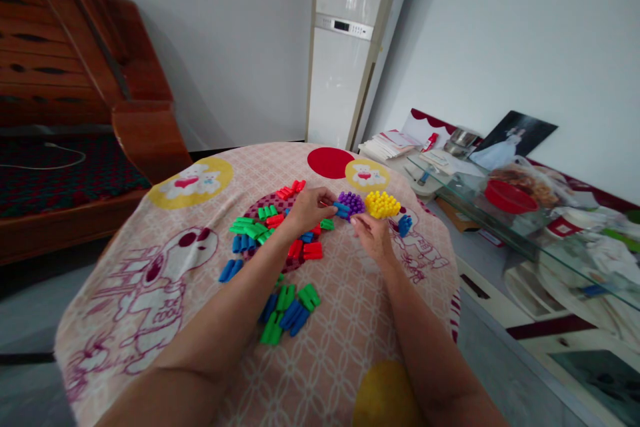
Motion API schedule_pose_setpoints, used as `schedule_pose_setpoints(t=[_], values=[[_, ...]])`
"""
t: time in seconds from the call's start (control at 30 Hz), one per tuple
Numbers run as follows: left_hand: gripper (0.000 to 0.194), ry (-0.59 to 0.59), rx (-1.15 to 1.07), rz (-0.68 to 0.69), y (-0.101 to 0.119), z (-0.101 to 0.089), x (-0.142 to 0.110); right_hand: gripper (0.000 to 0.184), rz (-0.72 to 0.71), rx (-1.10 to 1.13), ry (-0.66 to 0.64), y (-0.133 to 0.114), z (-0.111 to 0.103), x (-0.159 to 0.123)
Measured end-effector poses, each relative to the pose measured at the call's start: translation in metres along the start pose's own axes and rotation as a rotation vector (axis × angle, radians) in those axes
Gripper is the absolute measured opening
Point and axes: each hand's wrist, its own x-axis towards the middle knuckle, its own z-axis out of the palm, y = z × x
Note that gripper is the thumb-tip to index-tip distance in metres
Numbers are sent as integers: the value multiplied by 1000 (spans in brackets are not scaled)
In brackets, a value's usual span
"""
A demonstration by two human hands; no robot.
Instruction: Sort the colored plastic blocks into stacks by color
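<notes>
My left hand (311, 208) reaches over the middle of the table, its fingertips closed on a blue plastic tube-like piece (342, 211). My right hand (371, 235) is just right of that piece, thumb and finger pinched together; what they hold is too small to make out. Right behind the blue piece stands a bundle of purple round-tipped sticks (353, 203). Beside it is a yellow bundle (383, 204), with a smaller blue bundle (405, 225) farther right. Red pieces (313, 251), green pieces (244, 225) and blue pieces (231, 270) lie scattered around my left forearm.
A patterned cloth (345, 347) covers the round table. Nearer me lies another group of green and blue pieces (286, 297). At right is a glass-topped cabinet (545, 257) with a red bowl (511, 196) and papers. A wooden bench (145, 127) stands left, a white air conditioner (336, 80) behind.
</notes>
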Motion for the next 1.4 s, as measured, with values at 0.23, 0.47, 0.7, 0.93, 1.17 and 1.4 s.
schedule_pose_setpoints(t=[0.23,0.47,0.7,0.93,1.17,1.4], values=[[16,-43,-13,-4,-7,21,-3,27,108,236,-26,6,5,2],[15,-71,34,22,-9,24,-4,36,207,370,34,7,5,4],[22,-27,92,4,-5,7,-2,32,234,-306,434,34,-40,8],[22,51,96,-34,-8,-1,0,29,390,-834,412,45,-64,5],[25,77,34,-80,-9,-8,1,29,476,-986,246,41,-62,7],[25,119,171,-140,-11,-49,0,27,505,-1024,219,43,-65,8]])
